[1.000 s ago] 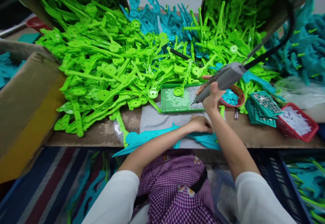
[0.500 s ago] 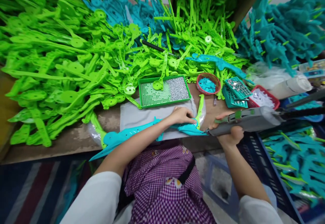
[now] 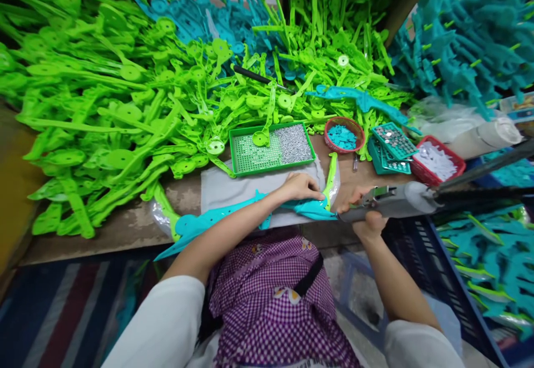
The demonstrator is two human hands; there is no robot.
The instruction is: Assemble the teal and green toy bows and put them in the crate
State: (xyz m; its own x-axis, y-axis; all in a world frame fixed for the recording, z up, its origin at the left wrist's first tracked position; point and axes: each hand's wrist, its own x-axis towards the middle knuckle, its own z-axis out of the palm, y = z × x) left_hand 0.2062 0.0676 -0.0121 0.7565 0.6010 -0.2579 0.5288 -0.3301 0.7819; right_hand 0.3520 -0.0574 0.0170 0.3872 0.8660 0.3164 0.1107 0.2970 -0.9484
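A long turquoise plastic piece [image 3: 208, 217] lies across a grey cloth [image 3: 214, 187] at the front of the bench. My left hand [image 3: 301, 187] is closed over its right part, fingertips pressed down near a green curved arm [image 3: 332, 176]. My right hand [image 3: 369, 226] is wrapped round a grey power screwdriver [image 3: 403, 201], held nearly level. Its tip meets the piece's right end; the exact contact is too small to make out. Another green arm [image 3: 164, 206] with clear wrapping sticks out at the piece's left end.
A green tray [image 3: 246, 168] of small metal screws stands behind the cloth. Red baskets [image 3: 325, 145] and a teal tray [image 3: 386, 165] of small parts sit to the right. Heaped green pieces [image 3: 104, 106] fill the back left. A blue crate [image 3: 442, 279] of turquoise pieces is at right.
The screwdriver in my right hand has shifted left and turned, so a metal lever on it shows. My left hand stays on the turquoise piece. The view has moved slightly.
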